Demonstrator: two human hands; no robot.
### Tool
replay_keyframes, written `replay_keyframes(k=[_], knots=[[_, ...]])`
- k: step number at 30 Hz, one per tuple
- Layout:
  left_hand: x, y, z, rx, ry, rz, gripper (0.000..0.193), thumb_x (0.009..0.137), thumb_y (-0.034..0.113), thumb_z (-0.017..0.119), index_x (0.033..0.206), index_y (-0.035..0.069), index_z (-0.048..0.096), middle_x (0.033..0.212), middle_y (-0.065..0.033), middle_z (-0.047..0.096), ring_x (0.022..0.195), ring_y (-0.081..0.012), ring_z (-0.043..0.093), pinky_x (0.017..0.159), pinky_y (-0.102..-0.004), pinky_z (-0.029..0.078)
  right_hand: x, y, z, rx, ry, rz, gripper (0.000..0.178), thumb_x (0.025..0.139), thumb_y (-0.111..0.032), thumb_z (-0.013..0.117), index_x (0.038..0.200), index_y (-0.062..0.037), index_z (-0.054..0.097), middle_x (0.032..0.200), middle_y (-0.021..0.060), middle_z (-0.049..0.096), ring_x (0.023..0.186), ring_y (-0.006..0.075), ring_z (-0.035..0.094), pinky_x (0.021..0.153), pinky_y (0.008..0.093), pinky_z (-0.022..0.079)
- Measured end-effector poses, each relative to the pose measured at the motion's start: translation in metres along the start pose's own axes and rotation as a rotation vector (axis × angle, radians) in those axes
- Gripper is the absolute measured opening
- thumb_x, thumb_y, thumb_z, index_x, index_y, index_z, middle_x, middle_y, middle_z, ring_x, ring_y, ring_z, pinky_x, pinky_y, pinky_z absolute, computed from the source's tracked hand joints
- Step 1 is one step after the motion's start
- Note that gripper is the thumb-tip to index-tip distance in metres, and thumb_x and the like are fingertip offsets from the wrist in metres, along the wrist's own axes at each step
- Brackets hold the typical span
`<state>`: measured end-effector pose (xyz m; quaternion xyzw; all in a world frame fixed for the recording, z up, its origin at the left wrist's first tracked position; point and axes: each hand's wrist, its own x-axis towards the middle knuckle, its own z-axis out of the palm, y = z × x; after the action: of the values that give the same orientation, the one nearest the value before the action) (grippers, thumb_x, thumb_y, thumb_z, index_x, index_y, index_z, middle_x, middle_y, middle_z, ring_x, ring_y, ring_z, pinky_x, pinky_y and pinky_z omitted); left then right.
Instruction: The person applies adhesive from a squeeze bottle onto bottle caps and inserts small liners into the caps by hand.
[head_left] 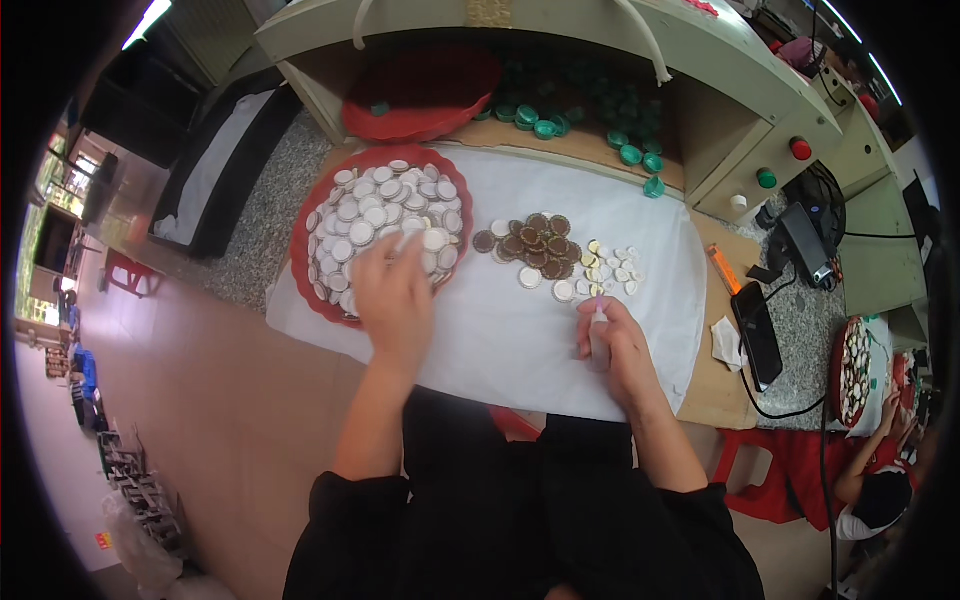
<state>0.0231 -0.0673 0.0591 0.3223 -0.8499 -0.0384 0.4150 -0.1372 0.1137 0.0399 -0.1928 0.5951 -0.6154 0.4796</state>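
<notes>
My left hand (393, 295) is over the near part of a red scalloped tray (300, 240) heaped with round white discs (380, 190). Its fingers reach down at the discs, smeared by motion, so whether one is pinched between them I cannot tell. My right hand (625, 350) is closed around a small translucent bottle (600, 345) with a thin purple tip pointing up and away. Just beyond that tip lie small white and gold round pieces (610, 268). Left of these is a pile of brown scalloped discs (540, 243), with a few white discs (530, 277) around its edge.
White sheeting (500, 350) covers the worktop. Behind it, a shelf holds green cups (630, 155) and another red tray (420, 100). At right lie a phone (757, 335) with a cable, an orange cutter (722, 268) and crumpled tissue (727, 343). Another person (880, 480) works at far right.
</notes>
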Motion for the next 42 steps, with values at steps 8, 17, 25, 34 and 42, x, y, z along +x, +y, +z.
replay_keyframes(k=[8,17,25,34,42], knots=[[-0.02,0.041,0.035,-0.362,-0.291,0.058,0.023,0.07,0.004,0.059,0.093,0.002,0.056,0.094,-0.0122,0.054,0.085,-0.0271,0.048,0.073,-0.0341,0.04,0.002,0.007,0.004,0.182,-0.01,-0.089,0.02,0.08,-0.009,0.047,0.098,-0.0015,0.049,0.078,0.0068,0.053,0.067,0.013,0.049,0.06,0.0262,0.042],[-0.023,0.047,0.05,-0.291,-0.443,0.047,0.034,0.068,0.004,0.059,0.101,0.0,0.052,0.084,-0.0115,0.051,0.08,-0.0258,0.048,0.071,-0.0318,0.041,-0.001,0.006,0.0,0.276,-0.025,-0.156,0.029,0.08,-0.011,0.054,0.106,-0.0006,0.048,0.088,0.008,0.055,0.068,0.0136,0.054,0.058,0.026,0.045],[-0.044,0.025,0.032,-2.21,-0.738,-1.188,0.035,0.087,0.016,0.042,0.116,-0.003,0.039,0.093,-0.009,0.054,0.082,-0.0175,0.051,0.074,-0.0275,0.043,-0.001,0.001,-0.002,0.378,0.057,-0.081,0.028,0.081,-0.012,0.049,0.106,-0.0002,0.046,0.087,0.0116,0.056,0.061,0.0138,0.053,0.049,0.0237,0.041],[-0.055,0.041,0.04,-2.284,-0.757,-1.199,0.037,0.087,0.021,0.043,0.118,0.002,0.037,0.099,-0.0121,0.051,0.084,-0.0181,0.051,0.073,-0.027,0.042,-0.011,-0.008,-0.003,0.362,0.104,-0.127,0.028,0.075,-0.005,0.059,0.101,-0.0021,0.048,0.091,0.0094,0.056,0.072,0.0126,0.054,0.061,0.0235,0.043],[-0.054,0.046,0.038,-2.237,-0.818,-1.174,0.042,0.087,0.018,0.044,0.124,0.003,0.032,0.103,-0.0103,0.051,0.083,-0.0177,0.051,0.071,-0.0277,0.041,-0.013,-0.005,-0.008,0.459,0.144,-0.178,0.028,0.073,-0.005,0.062,0.098,-0.0038,0.05,0.084,0.004,0.056,0.072,0.0113,0.053,0.067,0.0224,0.044]])
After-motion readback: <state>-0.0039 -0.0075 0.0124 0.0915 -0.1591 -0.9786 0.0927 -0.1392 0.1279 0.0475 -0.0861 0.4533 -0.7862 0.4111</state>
